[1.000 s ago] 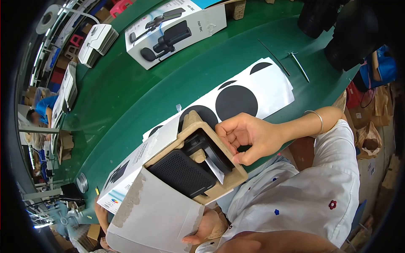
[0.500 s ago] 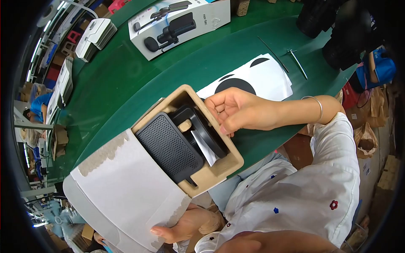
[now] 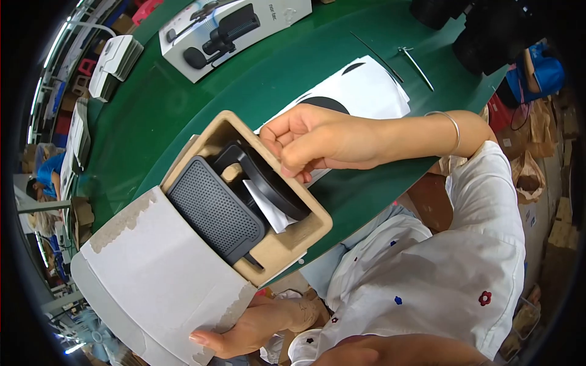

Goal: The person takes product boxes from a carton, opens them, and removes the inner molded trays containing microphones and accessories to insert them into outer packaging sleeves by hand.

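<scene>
My left hand (image 3: 250, 329) grips the lower edge of a white cardboard box (image 3: 165, 268), its thumb lying on the top face. A tan moulded-pulp tray (image 3: 293, 241) sticks partway out of the box's open end. In the tray sit a black perforated grille (image 3: 217, 210), a round black disc-shaped part (image 3: 259, 174) and a folded white paper (image 3: 267, 208). My right hand (image 3: 329, 140), with a bracelet on the wrist, has its bent fingers closed on the tray's far side rim. The rest of the tray is hidden inside the box.
A printed microphone box (image 3: 232, 33) stands on the green table (image 3: 146, 128). Beyond my right hand lie white sheets with black shapes (image 3: 378, 85), a thin dark rod (image 3: 375, 55) and a silver tool (image 3: 417, 68). Dark equipment (image 3: 491, 36) stands at the far right; a person (image 3: 50, 177) is at far left.
The whole view has shifted, so the box, tray and table things appear further left. Both hands keep their hold, and the tray sticks out by about the same amount, slightly turned.
</scene>
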Motion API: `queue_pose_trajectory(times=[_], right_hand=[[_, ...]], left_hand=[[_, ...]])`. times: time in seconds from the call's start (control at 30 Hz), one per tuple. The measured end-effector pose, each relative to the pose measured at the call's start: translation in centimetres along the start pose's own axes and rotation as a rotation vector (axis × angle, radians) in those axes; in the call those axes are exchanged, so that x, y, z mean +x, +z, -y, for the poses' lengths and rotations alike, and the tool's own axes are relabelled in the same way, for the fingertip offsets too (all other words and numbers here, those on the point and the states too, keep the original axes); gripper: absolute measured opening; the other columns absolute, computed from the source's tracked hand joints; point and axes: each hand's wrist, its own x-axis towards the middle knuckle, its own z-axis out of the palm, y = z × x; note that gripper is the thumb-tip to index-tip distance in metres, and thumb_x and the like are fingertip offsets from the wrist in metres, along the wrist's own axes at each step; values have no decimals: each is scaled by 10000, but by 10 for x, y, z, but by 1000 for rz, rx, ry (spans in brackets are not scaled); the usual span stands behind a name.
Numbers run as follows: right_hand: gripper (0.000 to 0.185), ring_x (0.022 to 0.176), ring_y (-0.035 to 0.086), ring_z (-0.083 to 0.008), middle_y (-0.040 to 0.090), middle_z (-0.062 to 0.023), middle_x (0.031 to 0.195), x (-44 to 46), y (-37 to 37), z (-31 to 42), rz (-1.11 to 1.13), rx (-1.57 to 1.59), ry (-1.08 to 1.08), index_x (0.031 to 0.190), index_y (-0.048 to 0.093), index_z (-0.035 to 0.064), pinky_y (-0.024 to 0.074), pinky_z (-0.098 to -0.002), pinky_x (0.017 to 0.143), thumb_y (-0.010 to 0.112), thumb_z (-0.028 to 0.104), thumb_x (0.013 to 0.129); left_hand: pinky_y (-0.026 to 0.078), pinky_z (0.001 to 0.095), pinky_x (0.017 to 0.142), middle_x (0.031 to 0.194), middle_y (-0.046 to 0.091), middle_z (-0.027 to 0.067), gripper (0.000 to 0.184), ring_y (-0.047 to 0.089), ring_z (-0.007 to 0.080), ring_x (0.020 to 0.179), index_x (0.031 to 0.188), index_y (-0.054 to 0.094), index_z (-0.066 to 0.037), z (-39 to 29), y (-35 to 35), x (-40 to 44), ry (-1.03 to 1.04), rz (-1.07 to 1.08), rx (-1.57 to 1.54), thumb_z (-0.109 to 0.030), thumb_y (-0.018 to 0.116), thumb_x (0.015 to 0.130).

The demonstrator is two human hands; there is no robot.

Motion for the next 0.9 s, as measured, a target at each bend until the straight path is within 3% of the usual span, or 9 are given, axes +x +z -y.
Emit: queue_pose_trajectory(times=[0.37, 0.53, 0.67, 0.8, 0.9], right_hand=[[121, 669, 571, -80, 609, -29, 728, 2, -3, 1, -20, -9, -2, 772, 605, 43, 440, -200, 627, 640, 158, 787], [122, 662, 575, -75, 618, -21, 732, 2, -4, -1, -11, -4, -13, 766, 610, 51, 449, -199, 626, 645, 162, 797], [120, 661, 575, -76, 617, -20, 733, 1, -7, -2, -9, -12, -16, 770, 612, 50, 451, -202, 625, 649, 161, 799], [107, 604, 508, -72, 558, -13, 693, 0, 0, 3, -48, 9, -8, 743, 499, 61, 417, -236, 585, 604, 40, 735], [108, 608, 502, -65, 551, -6, 686, -1, 1, 4, -56, -9, -9, 739, 498, 58, 409, -233, 583, 605, 49, 731]], left_hand=[[499, 407, 927, 1172, 529, 163, 286, 528, 323, 1116, 1218, 574, -71, -4, -1, 8, 81, 12, 124, -165, 432, 989], [498, 394, 921, 1189, 524, 163, 290, 529, 315, 1127, 1211, 565, -26, 23, 15, 13, -137, -6, -120, -177, 470, 982], [498, 383, 918, 1197, 522, 166, 306, 528, 313, 1131, 1206, 562, -5, 6, 10, 9, -302, -45, -320, -190, 493, 973], [498, 375, 916, 1203, 521, 167, 321, 528, 311, 1135, 1203, 559, 11, -1, 12, 6, -369, -91, -430, -199, 510, 965], [500, 374, 915, 1204, 521, 166, 320, 529, 310, 1134, 1205, 558, 9, 10, 15, 2, -362, -115, -484, -198, 511, 965]])
